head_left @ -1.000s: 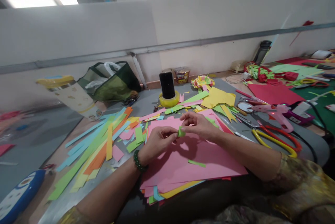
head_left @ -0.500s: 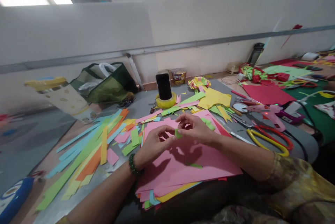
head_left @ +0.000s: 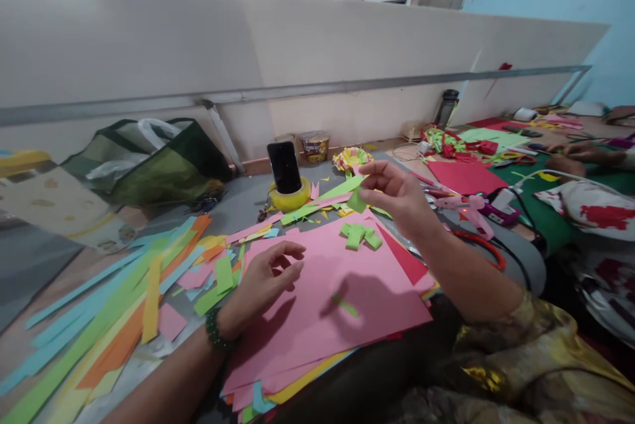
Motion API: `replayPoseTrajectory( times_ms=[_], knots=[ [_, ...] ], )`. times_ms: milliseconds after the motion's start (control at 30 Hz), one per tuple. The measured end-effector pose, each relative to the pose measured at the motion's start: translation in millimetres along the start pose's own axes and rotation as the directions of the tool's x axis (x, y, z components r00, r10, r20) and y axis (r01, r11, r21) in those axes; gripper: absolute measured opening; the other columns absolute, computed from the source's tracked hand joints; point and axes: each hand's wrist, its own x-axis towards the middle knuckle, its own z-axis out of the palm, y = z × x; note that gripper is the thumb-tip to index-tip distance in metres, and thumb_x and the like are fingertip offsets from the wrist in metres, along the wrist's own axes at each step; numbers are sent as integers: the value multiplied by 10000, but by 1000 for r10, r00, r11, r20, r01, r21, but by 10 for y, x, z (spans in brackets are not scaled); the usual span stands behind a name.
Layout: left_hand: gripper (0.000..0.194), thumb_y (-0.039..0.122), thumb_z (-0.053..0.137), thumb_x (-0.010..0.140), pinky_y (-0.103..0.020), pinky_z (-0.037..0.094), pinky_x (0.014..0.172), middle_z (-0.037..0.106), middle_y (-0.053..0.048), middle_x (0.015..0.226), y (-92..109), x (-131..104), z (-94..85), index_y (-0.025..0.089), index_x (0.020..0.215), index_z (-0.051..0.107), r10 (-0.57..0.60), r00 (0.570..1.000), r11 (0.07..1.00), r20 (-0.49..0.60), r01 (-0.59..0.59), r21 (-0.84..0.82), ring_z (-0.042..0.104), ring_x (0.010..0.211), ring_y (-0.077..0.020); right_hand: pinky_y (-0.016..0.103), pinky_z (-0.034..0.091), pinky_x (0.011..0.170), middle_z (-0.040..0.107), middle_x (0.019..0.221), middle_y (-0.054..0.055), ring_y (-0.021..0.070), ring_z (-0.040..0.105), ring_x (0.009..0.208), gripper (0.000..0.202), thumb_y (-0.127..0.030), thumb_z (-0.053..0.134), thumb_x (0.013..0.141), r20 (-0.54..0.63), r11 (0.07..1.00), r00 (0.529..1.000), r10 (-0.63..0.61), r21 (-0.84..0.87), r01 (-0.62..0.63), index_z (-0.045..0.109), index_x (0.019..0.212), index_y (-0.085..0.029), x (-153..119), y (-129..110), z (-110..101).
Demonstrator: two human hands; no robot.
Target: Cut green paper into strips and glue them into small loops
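My right hand [head_left: 397, 196] is raised over the back of the paper stack, thumb and fingers pinching a small green piece of paper [head_left: 356, 202]. Its fingers partly hide the piece. My left hand [head_left: 268, 275], with a dark green bead bracelet at the wrist, hovers over the left side of the pink sheets [head_left: 307, 305]. Nothing is in it; the thumb and fingers are apart and loosely curved. On the pink sheet lie several folded green paper pieces [head_left: 360, 236] in a little cluster. A thin green scrap [head_left: 346, 305] lies nearer to me, in my hand's shadow.
Coloured paper strips [head_left: 119, 292] spread at the left. A phone [head_left: 284, 168] leans in a yellow tape roll [head_left: 292, 196]. Behind stand a green bag [head_left: 143, 153] and a noodle cup [head_left: 313, 146]. To the right lies a pink glue gun [head_left: 469, 209]; another person's hands [head_left: 570, 163] are beyond.
My hands have come apart. The right one has lifted away to the right with the green paper, uncovering the folded green cluster; the left has let go. The view has turned right.
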Motion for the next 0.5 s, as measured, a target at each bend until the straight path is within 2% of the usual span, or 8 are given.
replayPoseTrajectory(
  times_ms=[67, 167, 267, 367, 433, 500],
  knots=[
    [373, 464, 660, 679, -260, 550, 442, 593, -8, 779, -1, -5, -1, 186, 925, 630, -17, 1000, 1000, 7, 17, -25, 598, 569, -136, 274, 454, 608, 595, 736, -17, 136, 567, 684, 350, -299, 707, 664, 16, 1000, 1000, 15, 25, -16, 562, 971, -212, -56, -93, -54],
    [368, 453, 652, 701, -260, 540, 444, 538, 30, 701, -21, -12, -11, 186, 953, 618, -17, 1000, 999, 6, 17, -30, 562, 525, -120, 272, 456, 602, 598, 699, -26, 131, 574, 650, 346, -262, 697, 670, 139, 997, 989, 57, 39, -63, 564, 984, -202, -155, -173, -77],
    [349, 450, 624, 741, -244, 507, 454, 515, 39, 676, -51, -12, -20, 183, 965, 623, 31, 1000, 999, -1, -31, 18, 529, 512, -109, 272, 443, 606, 609, 689, -29, 130, 577, 636, 348, -247, 690, 681, 163, 995, 984, 71, -76, -59, 559, 999, -196, -172, -158, -134],
    [339, 415, 598, 777, -233, 468, 497, 526, 24, 697, -58, -30, 26, 189, 1021, 658, 202, 978, 960, 48, -208, 188, 503, 543, -108, 275, 427, 598, 625, 673, -30, 136, 575, 622, 327, -234, 673, 659, 114, 970, 989, 90, -237, -60, 556, 962, -196, -99, -47, -240],
    [381, 396, 607, 786, -247, 468, 565, 548, 8, 733, -51, -63, 101, 203, 1109, 670, 308, 938, 879, 156, -344, 329, 517, 589, -122, 275, 421, 586, 633, 656, -29, 141, 573, 610, 312, -226, 656, 642, 93, 948, 988, 122, -306, -88, 554, 935, -195, -38, 37, -304],
    [446, 392, 619, 794, -268, 471, 616, 578, -11, 780, -50, -104, 189, 218, 1203, 649, 330, 898, 794, 291, -431, 429, 543, 633, -143, 273, 417, 581, 638, 644, -29, 142, 572, 605, 301, -224, 646, 635, 80, 936, 986, 143, -335, -108, 556, 920, -194, 13, 92, -345]
  ],
)
